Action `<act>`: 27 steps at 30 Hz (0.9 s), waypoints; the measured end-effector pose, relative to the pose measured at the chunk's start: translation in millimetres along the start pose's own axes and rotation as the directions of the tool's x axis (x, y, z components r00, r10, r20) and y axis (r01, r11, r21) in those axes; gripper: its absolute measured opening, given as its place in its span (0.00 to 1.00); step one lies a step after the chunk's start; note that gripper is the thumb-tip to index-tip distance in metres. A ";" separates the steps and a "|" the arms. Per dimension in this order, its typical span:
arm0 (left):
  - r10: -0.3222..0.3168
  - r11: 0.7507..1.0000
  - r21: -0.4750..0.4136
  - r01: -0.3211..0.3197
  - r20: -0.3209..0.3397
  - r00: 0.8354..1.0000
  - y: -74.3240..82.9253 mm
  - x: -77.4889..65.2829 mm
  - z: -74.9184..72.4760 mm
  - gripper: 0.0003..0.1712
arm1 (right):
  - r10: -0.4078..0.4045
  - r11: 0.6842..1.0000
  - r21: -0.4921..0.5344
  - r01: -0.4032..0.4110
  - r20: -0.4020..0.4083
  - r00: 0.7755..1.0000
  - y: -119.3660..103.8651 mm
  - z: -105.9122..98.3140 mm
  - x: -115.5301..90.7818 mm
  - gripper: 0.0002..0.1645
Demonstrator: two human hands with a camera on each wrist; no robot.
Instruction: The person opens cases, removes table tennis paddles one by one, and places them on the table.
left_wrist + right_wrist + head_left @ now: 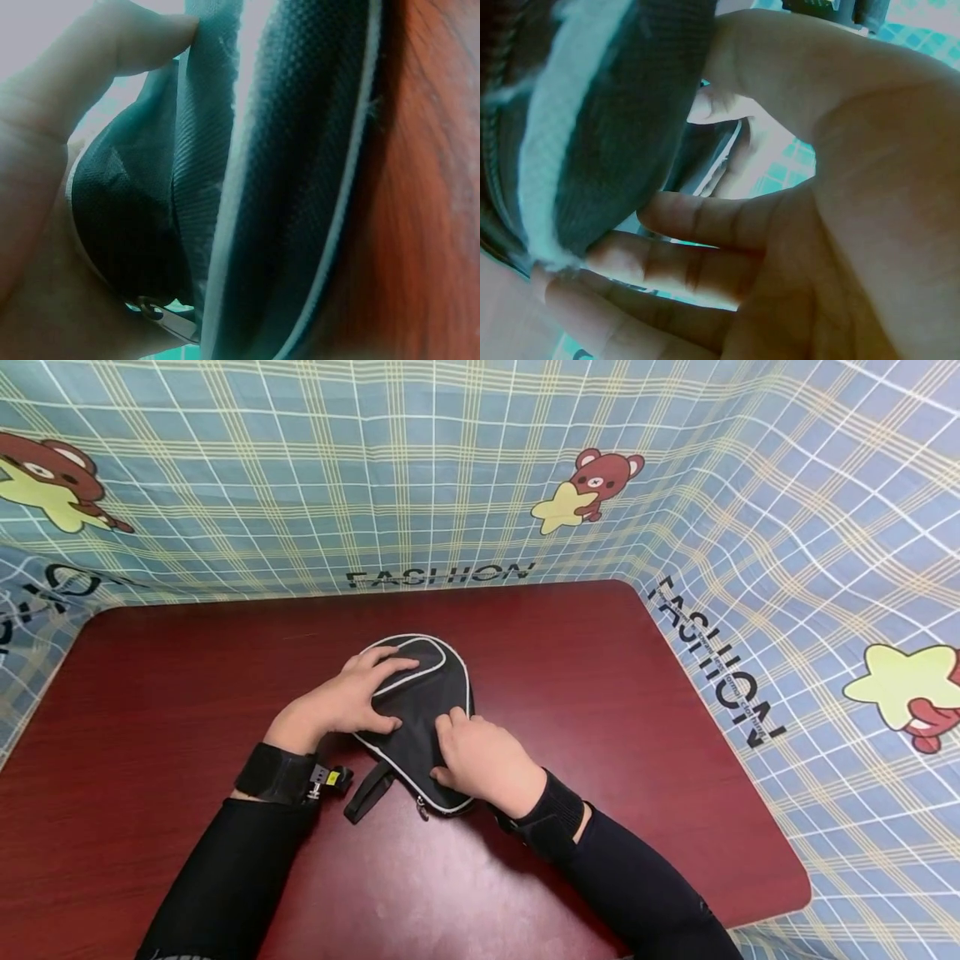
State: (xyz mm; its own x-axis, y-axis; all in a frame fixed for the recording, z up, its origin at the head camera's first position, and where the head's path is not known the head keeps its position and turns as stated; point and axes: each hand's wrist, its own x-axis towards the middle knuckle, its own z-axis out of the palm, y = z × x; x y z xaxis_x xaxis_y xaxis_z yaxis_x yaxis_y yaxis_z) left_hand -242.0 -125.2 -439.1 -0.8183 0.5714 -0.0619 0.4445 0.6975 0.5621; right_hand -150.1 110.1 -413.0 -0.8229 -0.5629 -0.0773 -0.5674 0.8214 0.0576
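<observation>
A black case [420, 697] with white piping, shaped like a table tennis paddle case, lies flat on the table. My left hand [348, 697] rests on its upper left part with fingers spread over the rounded front pocket. In the left wrist view, the left thumb [142, 37] touches the dark fabric, and a metal zipper pull [172, 322] shows below. My right hand [487, 760] lies across the lower right edge. Its loosely bent fingers [697, 262] touch the piped side in the right wrist view; the case partly hides the thumb.
A black strap loop [369, 792] sticks out at the case's lower left, near another zipper pull [422, 810]. The dark red table [600, 693] is bordered by checked cloth [465, 468] behind and on the right. Both wrists wear black bands [276, 772].
</observation>
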 end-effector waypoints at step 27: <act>-0.068 0.997 0.030 0.070 -0.043 0.997 4.2 -6.5 0.7 0.56 | -0.126 0.990 0.053 0.129 -0.063 0.990 31.2 15.5 21.7 0.44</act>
State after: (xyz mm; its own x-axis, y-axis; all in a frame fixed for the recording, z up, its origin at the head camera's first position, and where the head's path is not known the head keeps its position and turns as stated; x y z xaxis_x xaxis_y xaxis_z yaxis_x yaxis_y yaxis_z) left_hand -234.5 -125.7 -437.0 -0.8617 0.5032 -0.0648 0.3970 0.7483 0.5315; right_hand -185.2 124.9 -428.3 -0.7451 -0.6666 -0.0215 -0.6667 0.7453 -0.0054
